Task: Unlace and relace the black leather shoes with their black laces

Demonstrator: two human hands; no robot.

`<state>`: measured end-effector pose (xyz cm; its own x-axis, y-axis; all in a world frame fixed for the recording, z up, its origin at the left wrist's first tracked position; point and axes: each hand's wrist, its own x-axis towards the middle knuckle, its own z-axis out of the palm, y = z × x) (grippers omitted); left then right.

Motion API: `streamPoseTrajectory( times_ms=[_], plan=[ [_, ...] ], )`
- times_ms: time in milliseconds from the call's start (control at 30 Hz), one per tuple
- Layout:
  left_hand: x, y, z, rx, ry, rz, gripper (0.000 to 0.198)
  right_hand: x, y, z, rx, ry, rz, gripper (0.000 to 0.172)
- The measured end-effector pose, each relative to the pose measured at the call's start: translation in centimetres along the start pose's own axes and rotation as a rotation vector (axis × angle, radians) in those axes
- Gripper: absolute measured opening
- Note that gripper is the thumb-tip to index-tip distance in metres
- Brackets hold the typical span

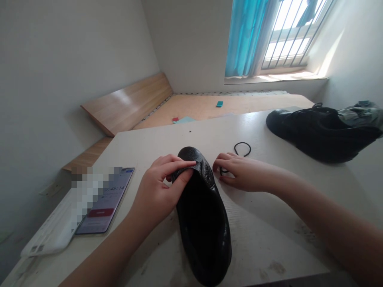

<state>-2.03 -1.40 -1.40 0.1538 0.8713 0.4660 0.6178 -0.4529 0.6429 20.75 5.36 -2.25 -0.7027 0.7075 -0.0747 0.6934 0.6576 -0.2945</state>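
A black pebbled-leather shoe [203, 223] lies on the white table [185, 135], directly in front of me. My left hand [158, 187] pinches its top flap between thumb and fingers, near the far end of the shoe. My right hand [242, 173] rests on the tabletop just right of the shoe, with its fingers closed on a thin black shoelace [242, 148]. The lace curls out in a small loop beyond those fingers, and a short piece shows under them.
A second black shoe [320, 133] with its lace stands at the right, beside a patterned cloth [360, 113]. At the left lie a phone [104, 201] showing a timer and a blurred white object [56, 227]. Beyond the table's far edge is a wooden bed frame [128, 103].
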Motion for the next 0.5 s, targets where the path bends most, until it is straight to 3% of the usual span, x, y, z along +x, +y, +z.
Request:
streamPoseTrajectory(
  times_ms=[167,300,400,500],
  plan=[
    [0.2,0.0,0.0,-0.066,-0.024,-0.069,0.018,0.4,1.3,0.7,-0.057,0.054,0.059,0.011],
    [0.2,-0.1,0.1,-0.102,-0.078,-0.136,0.02,0.2,0.9,-0.4,-0.053,0.187,0.064,0.014],
    [0.2,-0.1,-0.1,-0.105,-0.104,-0.148,0.021,-0.7,-1.8,-2.4,0.171,0.366,-0.096,0.014],
    [0.2,-0.1,-0.2,-0.099,-0.099,-0.146,0.02,-2.1,-5.5,-4.6,0.576,0.327,-0.297,0.014]
  ],
)
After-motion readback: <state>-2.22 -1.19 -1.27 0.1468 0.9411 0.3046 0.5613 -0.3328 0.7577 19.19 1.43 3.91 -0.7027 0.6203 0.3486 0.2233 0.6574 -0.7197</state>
